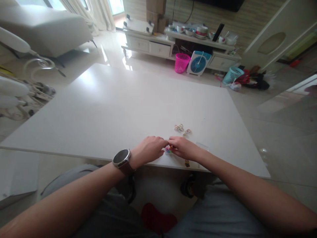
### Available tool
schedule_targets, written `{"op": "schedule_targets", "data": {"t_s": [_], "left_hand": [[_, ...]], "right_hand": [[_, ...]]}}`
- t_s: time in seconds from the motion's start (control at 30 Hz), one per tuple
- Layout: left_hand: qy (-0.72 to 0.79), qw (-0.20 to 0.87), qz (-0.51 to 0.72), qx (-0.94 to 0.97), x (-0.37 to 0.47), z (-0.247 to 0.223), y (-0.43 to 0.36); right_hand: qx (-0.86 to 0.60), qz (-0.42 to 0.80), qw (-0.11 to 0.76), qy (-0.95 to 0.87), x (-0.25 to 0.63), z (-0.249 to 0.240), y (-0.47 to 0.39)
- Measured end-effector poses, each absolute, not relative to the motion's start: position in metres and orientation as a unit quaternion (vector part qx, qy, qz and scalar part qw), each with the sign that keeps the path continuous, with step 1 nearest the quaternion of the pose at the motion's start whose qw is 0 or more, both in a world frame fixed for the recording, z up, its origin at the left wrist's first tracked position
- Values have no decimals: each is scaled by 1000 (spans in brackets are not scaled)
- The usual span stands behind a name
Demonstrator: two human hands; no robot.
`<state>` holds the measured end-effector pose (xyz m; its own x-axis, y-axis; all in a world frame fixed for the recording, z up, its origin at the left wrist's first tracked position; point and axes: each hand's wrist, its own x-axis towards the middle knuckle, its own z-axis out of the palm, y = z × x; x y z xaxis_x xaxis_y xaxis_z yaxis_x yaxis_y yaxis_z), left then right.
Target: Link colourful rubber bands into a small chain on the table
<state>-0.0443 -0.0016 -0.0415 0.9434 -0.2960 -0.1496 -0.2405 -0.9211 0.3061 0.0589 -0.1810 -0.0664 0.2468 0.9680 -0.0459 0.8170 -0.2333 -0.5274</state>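
Observation:
My left hand (pixel 153 147), with a watch (pixel 122 157) on its wrist, meets my right hand (pixel 182 147) over the near part of the white table (pixel 138 109). The fingers of both hands are closed, fingertips together. Between and just below them shows a cluster of small multicoloured pieces (pixel 168 150), pink, blue and green; a tiny orange bit shows at the right fingertips. What exactly the fingers pinch is too small to tell. Beyond the hands lie several small pale ring-shaped pieces (pixel 179 127). Under my right forearm is a small yellow and dark item (pixel 187 163).
A clear flat plastic piece (pixel 202 145) lies beside my right wrist. Past the table stand a pink basket (pixel 182 62), a blue and white box fan (pixel 198 62), a light blue basket (pixel 232 75) and a white TV cabinet (pixel 160 49). A metal-framed chair (pixel 41 62) is at the left.

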Motion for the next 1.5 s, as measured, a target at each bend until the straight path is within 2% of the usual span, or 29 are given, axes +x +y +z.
{"op": "schedule_targets", "data": {"t_s": [0.17,0.53,0.73,0.93,1.07,1.23,1.33,1.5], "left_hand": [[-137,135,-104,976,-43,-41,-2],[-185,141,-108,966,-47,-47,-5],[-181,128,-137,966,-49,-53,-6],[-186,160,-139,959,-39,-43,8],[-167,150,-139,965,-35,-39,14],[-192,148,-136,960,-38,-41,6],[-183,145,-115,966,-40,-43,-2],[-162,139,-86,973,-39,-48,-14]], "right_hand": [[-761,191,241,-572,58,-62,-181],[-786,161,265,-535,78,-48,-188],[-762,207,283,-545,76,-51,-181],[-744,219,281,-566,72,-56,-178],[-751,201,278,-564,78,-53,-181],[-815,126,317,-468,112,-50,-200],[-867,91,281,-401,137,-56,-216],[-911,135,194,-337,155,-66,-227]]}}
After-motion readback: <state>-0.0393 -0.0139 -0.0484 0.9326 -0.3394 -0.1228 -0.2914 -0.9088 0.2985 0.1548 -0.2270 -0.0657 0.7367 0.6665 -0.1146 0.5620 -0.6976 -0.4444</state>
